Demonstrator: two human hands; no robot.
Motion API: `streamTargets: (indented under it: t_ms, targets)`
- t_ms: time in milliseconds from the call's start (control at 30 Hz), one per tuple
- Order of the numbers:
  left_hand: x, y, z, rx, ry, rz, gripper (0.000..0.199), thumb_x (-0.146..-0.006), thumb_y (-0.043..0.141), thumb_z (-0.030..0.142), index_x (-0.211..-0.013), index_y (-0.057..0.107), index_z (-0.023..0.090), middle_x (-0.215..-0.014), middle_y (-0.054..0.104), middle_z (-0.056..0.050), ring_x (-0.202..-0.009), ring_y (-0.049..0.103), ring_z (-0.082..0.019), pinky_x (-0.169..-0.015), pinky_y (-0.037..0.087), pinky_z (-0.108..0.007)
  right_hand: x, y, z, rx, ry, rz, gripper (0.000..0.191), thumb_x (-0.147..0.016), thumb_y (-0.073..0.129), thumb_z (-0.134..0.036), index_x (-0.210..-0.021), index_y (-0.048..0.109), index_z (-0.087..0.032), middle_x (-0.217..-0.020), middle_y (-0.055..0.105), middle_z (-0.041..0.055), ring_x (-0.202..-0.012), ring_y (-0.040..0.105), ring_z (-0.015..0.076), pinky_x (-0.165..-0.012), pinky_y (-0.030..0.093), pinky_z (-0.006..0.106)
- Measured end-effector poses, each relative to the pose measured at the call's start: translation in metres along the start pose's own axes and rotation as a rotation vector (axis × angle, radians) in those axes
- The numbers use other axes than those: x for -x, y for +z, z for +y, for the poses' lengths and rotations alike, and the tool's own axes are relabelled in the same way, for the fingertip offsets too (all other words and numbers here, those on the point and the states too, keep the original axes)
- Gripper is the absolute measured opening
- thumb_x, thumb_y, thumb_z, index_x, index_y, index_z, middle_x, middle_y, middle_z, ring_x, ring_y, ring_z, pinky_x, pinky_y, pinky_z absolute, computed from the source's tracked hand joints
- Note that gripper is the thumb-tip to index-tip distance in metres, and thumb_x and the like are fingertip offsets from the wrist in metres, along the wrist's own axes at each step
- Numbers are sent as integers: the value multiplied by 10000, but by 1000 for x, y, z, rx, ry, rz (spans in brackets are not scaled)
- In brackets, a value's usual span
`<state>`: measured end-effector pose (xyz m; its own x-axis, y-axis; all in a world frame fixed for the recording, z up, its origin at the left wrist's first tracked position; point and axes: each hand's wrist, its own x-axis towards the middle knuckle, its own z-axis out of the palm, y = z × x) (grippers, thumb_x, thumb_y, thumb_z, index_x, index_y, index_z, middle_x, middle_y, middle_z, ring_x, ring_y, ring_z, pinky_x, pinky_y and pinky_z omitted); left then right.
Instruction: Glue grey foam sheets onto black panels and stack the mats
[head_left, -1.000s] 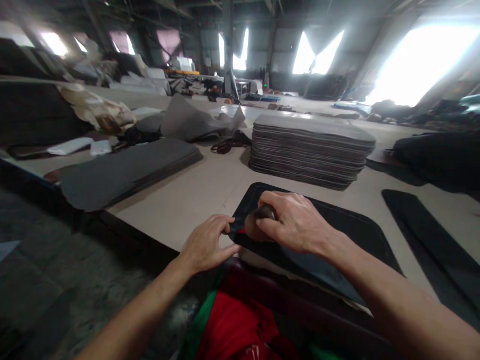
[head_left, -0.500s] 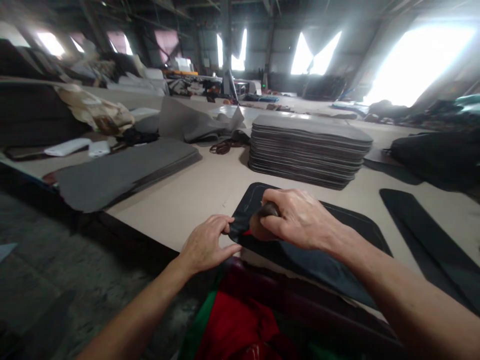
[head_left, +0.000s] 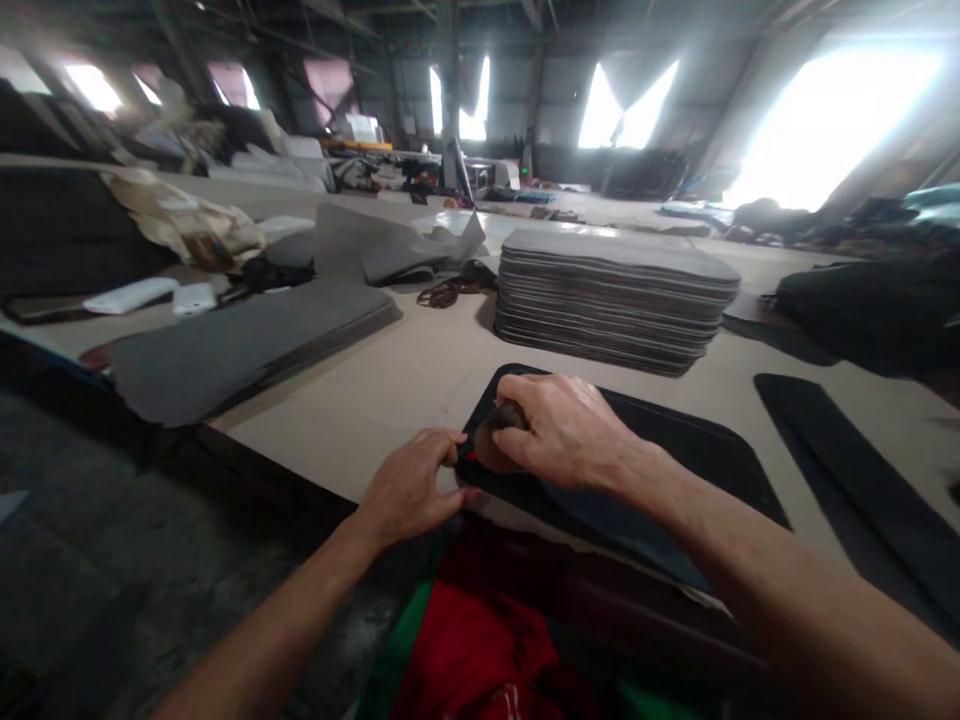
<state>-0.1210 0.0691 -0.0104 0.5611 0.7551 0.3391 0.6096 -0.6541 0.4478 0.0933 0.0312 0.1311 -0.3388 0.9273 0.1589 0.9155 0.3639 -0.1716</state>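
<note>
A black sheet with rounded corners lies flat near the table's front edge. My right hand is closed around a brown rounded tool, which rests on the left part of the sheet. A small bit of red shows at the tool's left side. At the sheet's left corner is my left hand, its thumb and forefinger spread apart and the fingertips touching the edge. Its other fingers are mostly hidden beneath the hand.
Behind the sheet stands a tall stack of grey sheets. A lower grey stack lies at the left edge of the table. Long black strips are on the right, with dark cloth behind them.
My right hand and the brown tool have moved left along the black sheet, closer to my left hand. My left hand has stayed almost in place at the corner.
</note>
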Motion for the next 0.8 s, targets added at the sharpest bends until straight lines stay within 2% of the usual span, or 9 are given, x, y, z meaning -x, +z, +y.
streamTargets:
  t_ms: [233,467,600,800]
  targets:
    - [1,0,0,-2,6,5,364,-757,778,350,-859,447,237,-1241,623,-55,-1156,566,-264,-926,483,-420,4,-11,7,-11,53,-63,126,-736,528,-344,-761,524,-221,-703,581,12,-583,418,159,-528,214,289]
    - [1,0,1,-1,-7,-2,373,-759,781,368,-875,453,236,-1228,621,-51,-1121,573,-266,-904,488,-422,0,-4,0,20,-25,-6,116,-756,497,-324,-788,506,-212,-778,617,27,-626,461,170,-542,189,301]
    - [1,0,1,7,-12,-1,359,-764,773,355,-873,454,233,-1246,615,-51,-1143,563,-266,-920,482,-422,0,-5,0,26,-30,-4,110,-750,503,-316,-777,498,-209,-776,615,24,-629,473,170,-544,184,303]
    - [0,-3,3,16,-7,-8,318,-777,743,355,-865,466,228,-1174,634,-57,-1071,581,-261,-871,490,-412,-4,-2,-1,4,-45,1,111,-761,503,-315,-788,513,-208,-810,627,27,-662,508,176,-550,202,304]
